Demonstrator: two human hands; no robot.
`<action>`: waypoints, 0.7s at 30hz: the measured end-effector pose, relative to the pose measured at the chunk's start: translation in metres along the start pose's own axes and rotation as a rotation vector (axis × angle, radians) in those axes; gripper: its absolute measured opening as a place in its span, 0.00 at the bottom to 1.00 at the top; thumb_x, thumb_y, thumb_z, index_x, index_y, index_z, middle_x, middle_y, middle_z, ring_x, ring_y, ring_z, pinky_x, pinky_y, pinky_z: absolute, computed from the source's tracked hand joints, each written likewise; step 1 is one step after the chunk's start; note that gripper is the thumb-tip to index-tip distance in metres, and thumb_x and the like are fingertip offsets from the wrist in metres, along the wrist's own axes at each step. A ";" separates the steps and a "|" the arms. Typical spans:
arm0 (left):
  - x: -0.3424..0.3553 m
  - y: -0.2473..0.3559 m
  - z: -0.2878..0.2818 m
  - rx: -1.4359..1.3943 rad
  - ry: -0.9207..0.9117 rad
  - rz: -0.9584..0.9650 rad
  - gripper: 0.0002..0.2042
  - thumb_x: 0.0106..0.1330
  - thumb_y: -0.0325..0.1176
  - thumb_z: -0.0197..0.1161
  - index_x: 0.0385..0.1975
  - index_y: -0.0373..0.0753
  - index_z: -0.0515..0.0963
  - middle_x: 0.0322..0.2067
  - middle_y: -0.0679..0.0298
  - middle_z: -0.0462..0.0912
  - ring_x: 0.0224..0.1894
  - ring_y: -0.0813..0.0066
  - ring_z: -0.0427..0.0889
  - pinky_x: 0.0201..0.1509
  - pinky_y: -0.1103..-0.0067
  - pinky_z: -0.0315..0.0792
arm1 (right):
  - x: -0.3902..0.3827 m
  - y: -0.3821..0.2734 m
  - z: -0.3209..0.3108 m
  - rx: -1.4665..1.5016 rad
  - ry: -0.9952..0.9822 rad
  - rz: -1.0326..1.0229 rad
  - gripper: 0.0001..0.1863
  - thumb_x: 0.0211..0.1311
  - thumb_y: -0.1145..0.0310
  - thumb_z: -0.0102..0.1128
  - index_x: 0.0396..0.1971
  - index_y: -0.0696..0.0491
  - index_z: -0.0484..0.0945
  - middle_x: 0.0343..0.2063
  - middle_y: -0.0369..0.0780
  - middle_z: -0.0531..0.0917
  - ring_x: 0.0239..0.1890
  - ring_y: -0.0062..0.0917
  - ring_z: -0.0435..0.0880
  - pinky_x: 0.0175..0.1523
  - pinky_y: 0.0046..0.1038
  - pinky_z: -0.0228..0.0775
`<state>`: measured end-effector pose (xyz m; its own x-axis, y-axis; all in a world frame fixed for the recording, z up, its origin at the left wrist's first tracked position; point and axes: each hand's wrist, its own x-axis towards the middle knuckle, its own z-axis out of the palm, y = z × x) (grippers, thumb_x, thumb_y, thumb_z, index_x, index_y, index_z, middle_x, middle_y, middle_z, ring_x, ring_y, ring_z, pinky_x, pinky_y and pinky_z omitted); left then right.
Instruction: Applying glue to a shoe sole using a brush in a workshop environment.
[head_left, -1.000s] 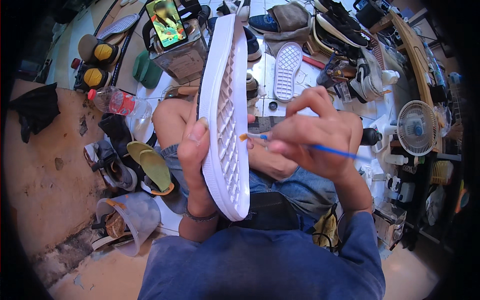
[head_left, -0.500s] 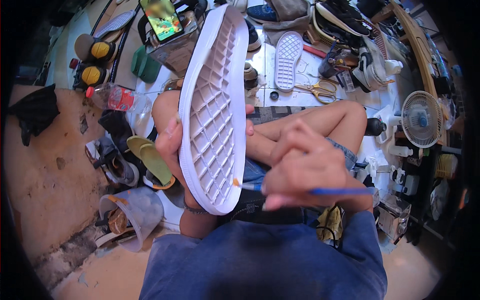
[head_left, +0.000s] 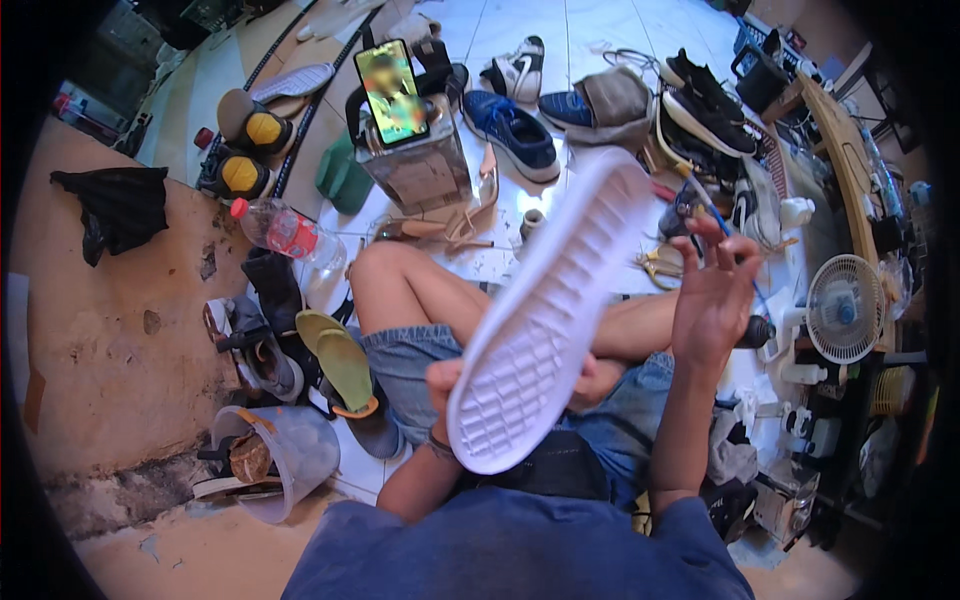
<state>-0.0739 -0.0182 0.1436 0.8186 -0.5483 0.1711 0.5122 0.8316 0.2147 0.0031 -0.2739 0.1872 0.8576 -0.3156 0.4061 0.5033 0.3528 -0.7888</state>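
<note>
A white shoe sole stands tilted in front of me, its gridded hollow side showing. My left hand grips it by the lower part, with fingertips visible at its right edge. My right hand is raised to the right of the sole, apart from it. Between its fingers is a thin brush with a blue handle and a yellowish tip pointing up. Behind the sole and that hand, yellow-handled scissors are partly hidden on the floor.
A phone leans on a metal tin ahead. Blue sneakers and other shoes lie beyond. At left are a plastic bottle, green sandals and a tipped bucket. A fan stands at right.
The sole has moved right and away from me, its top leaning to the right. My right hand has lifted the brush off the sole's edge, up and to the right.
</note>
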 end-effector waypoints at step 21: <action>0.231 0.245 -0.018 2.477 0.791 1.173 0.32 0.55 0.42 0.70 0.60 0.41 0.67 0.58 0.51 0.69 0.55 0.52 0.74 0.60 0.61 0.68 | -0.070 0.073 -0.030 0.874 0.144 0.581 0.09 0.65 0.61 0.54 0.42 0.43 0.67 0.52 0.35 0.76 0.46 0.32 0.79 0.51 0.61 0.73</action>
<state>0.2453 0.0607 0.2180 0.5643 0.1508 0.8117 -0.2464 -0.9076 0.3399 -0.0236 -0.2524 0.0868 0.9993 0.0239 -0.0302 -0.0298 0.9761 -0.2151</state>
